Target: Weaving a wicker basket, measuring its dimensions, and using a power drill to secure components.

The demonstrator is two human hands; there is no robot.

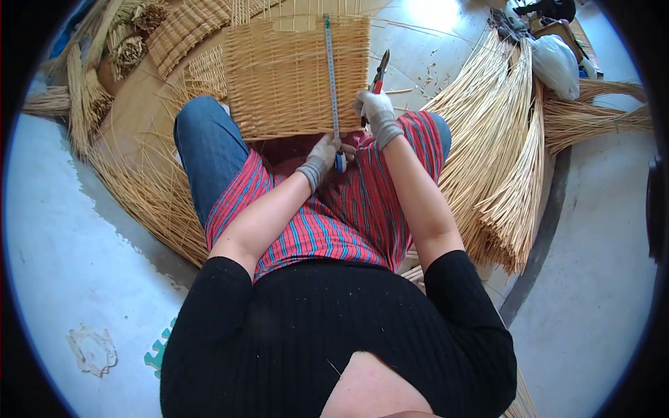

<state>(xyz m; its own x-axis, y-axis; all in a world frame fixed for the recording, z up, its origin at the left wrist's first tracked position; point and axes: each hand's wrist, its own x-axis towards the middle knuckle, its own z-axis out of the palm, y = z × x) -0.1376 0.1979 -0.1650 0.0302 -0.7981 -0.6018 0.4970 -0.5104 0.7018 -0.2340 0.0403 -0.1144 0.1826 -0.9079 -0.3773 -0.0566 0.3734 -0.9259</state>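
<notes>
Wicker panel [279,83], just beyond the knees [198,115], looks light and springy-stiff, best held by its side edges, with the right hand [377,104] curled round red-handled cutters [380,78] and the left hand [323,150] half-curled beside a tape measure [331,70], its grip hard to tell.

A: Floor?
B: Floor [63,258], pale blue-grey, at left and right. One dark band [546,237], right. One grey strip [139,233], ragged outer edge, left.
A: Upper left?
B: One tan surface [125,115], smooth.
A: Light?
B: One white glare [432,12], top, right of centre; source unseen.
A: Sundries?
B: One green mat [157,355], toothed edge, lower left, partly hidden. One white bag [556,66], upper right.
</notes>
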